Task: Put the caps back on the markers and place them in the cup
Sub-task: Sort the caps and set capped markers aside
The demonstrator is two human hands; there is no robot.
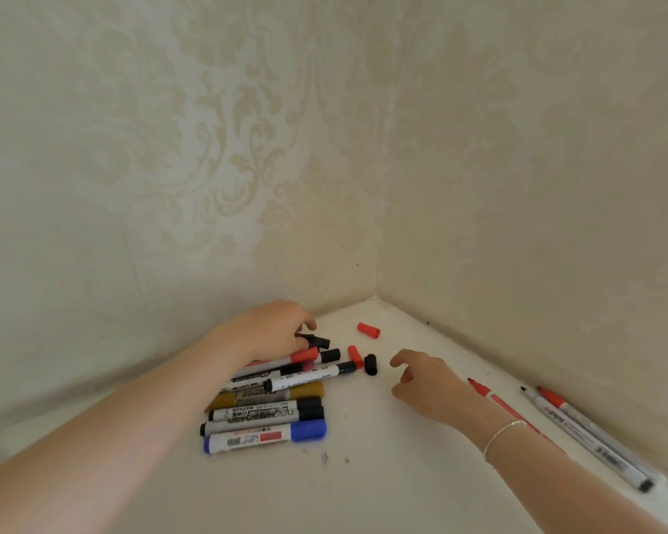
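In the lower middle of the frame, one black-capped marker (265,413) in the pile carries print that reads upside down; the word "MARKER" can be made out on its white barrel, next to larger block lettering too distorted to read. The olive-capped marker (270,395) just above it has a grey label with dark print, which looks like the same word but is too blurred to be sure. The blue-capped marker (265,438) at the bottom of the pile bears a barcode and a small red patch, with nothing legible. The markers at the right edge (590,437) show only tiny unreadable print.
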